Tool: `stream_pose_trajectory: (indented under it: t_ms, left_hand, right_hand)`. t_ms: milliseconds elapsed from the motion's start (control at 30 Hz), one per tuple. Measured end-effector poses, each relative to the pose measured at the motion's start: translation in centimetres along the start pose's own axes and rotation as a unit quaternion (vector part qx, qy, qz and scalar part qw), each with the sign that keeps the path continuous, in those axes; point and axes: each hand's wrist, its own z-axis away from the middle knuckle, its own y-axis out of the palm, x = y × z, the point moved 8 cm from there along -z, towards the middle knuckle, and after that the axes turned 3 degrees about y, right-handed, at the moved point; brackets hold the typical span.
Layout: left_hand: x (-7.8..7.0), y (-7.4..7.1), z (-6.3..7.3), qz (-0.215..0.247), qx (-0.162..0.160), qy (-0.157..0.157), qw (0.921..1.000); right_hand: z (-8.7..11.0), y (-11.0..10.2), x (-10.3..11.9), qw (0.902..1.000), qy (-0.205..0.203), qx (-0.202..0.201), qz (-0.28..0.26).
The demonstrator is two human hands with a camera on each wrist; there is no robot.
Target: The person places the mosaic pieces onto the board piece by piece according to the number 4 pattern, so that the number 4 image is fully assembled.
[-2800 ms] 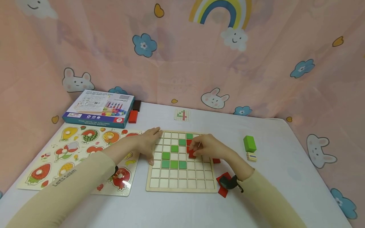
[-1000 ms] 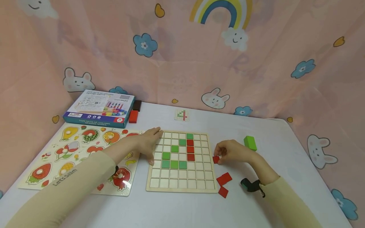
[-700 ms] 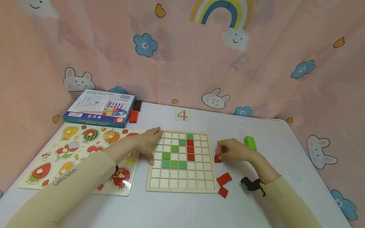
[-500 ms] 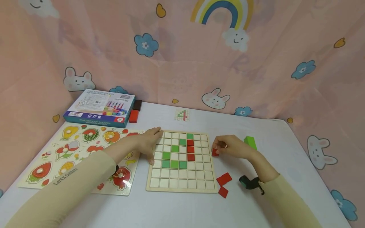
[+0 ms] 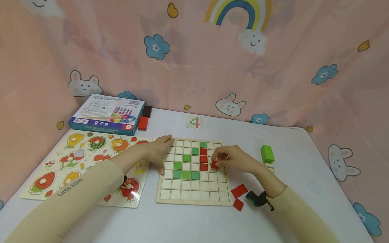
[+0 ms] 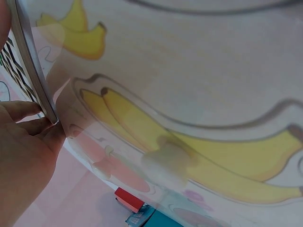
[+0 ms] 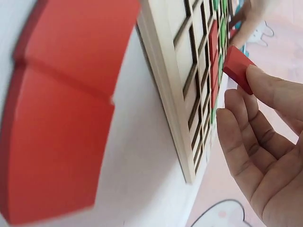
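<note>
My right hand (image 5: 235, 158) pinches a red square tile (image 7: 238, 69) between thumb and fingers, above the right part of the wooden grid board (image 5: 194, 203). The board holds several green tiles (image 5: 186, 174) in a diagonal and a row, and a column of red tiles (image 5: 203, 159) on its right side. My left hand (image 5: 156, 153) rests along the board's left edge with fingers spread; in the left wrist view its fingertips touch that edge. More red tiles (image 5: 239, 191) lie on the table at the board's lower right.
A fruit puzzle board (image 5: 100, 168) lies under the left forearm. Behind it are a boxed toy set (image 5: 106, 114), a red block (image 5: 143, 123) and a dark block (image 5: 147, 111). A pattern card (image 5: 194, 122) lies behind the grid; a green block (image 5: 267, 154) stands at right.
My right hand first left a red tile in the column, then picked another from beside the board and carried it left over the grid. The left hand has stayed at the board's edge.
</note>
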Motion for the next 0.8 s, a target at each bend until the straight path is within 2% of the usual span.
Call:
stream_pose_trajectory:
  t_ms: [200,533,800]
  left_hand:
    - [0.0,0.0,0.0,0.005,0.003,-0.003,1.0]
    - [0.2,0.0,0.0,0.003,0.001,-0.003,1.0]
    - [0.3,0.1,-0.1,0.001,0.002,-0.002,1.0]
  right_hand:
    - [-0.3,1.5,1.5,0.9996,-0.016,0.022,-0.002]
    - [-0.7,3.1,2.6,0.9986,-0.035,0.038,0.008]
    - [-0.9,3.9,2.7,0.999,-0.019,0.034,0.021]
